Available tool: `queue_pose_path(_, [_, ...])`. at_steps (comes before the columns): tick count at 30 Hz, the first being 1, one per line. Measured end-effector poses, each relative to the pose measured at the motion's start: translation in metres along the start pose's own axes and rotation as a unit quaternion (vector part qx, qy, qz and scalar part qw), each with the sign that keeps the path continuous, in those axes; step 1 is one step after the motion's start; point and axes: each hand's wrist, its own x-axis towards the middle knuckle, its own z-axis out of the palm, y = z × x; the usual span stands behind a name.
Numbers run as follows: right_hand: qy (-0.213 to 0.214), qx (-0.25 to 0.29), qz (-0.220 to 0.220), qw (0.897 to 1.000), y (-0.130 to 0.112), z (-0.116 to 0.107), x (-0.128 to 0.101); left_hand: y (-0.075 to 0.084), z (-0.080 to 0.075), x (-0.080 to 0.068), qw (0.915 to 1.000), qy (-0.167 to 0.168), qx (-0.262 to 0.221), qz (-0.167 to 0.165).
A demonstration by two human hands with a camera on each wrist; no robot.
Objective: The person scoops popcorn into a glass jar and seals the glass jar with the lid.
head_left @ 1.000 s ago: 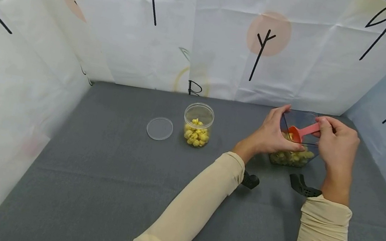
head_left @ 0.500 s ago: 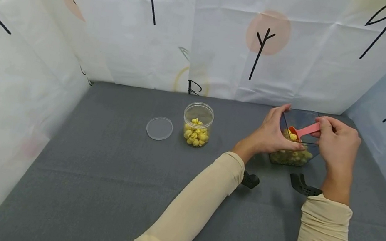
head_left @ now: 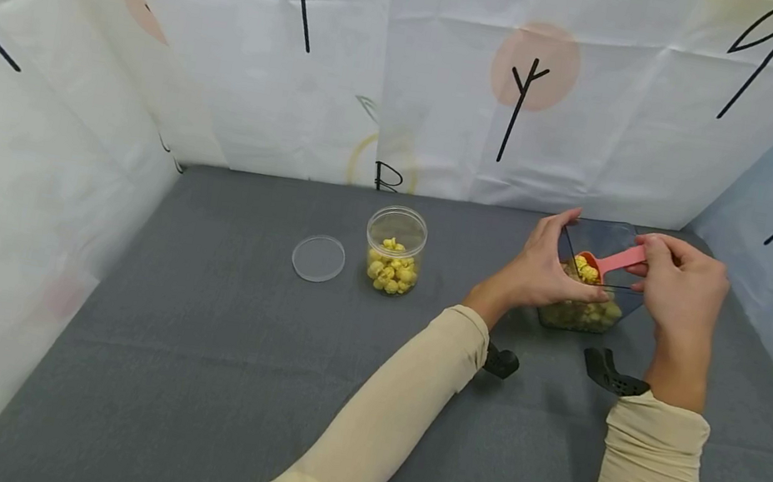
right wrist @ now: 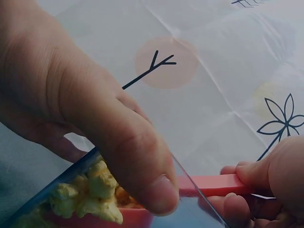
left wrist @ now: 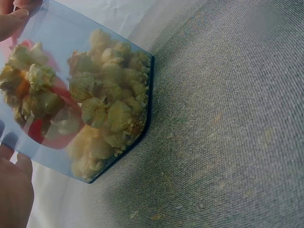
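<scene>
A clear, blue-tinted square container (head_left: 618,237) with popcorn (left wrist: 114,85) in its bottom stands at the right of the table. My left hand (head_left: 550,260) grips its left side, thumb along the near rim and fingers at the far left. Between thumb and fingers my right hand (head_left: 686,288) pinches the handle of a pink scoop (head_left: 622,261). The scoop's bowl, heaped with popcorn, is inside the container, as the left wrist view shows through the wall. Left of the hands stands an uncapped clear jar (head_left: 397,234), partly filled with yellow popcorn.
A round clear lid (head_left: 319,258) lies flat on the grey table (head_left: 192,413), left of the jar. Patterned white cloth (head_left: 438,106) hangs behind the table and along its sides. Black wrist mounts (head_left: 614,373) sit under both wrists.
The scoop's bowl has come up filled with popcorn inside the container. My right hand has shifted slightly to the right. My left hand keeps its grip, and the jar and lid stay put.
</scene>
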Motion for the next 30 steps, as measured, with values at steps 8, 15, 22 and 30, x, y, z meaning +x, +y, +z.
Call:
queue_pose_path(8, [0.018, 0.051, 0.03, 0.998, -0.003, -0.004, 0.0, -0.002, 0.001, 0.0, 1.0, 0.008, 0.002, 0.005])
queue_pose_path(15, [0.043, 0.102, 0.075, 0.991, -0.002, -0.01, 0.002, -0.002, 0.0, 0.0, 0.9999, 0.008, 0.002, 0.009])
queue_pose_path(22, [0.051, 0.134, 0.123, 0.982, 0.002, -0.013, 0.005, 0.0, 0.0, -0.001, 0.9999, 0.005, -0.012, 0.0])
queue_pose_path(30, [0.037, 0.159, 0.149, 0.975, 0.006, -0.014, 0.008, -0.001, 0.0, -0.001, 0.9998, 0.003, -0.017, 0.002])
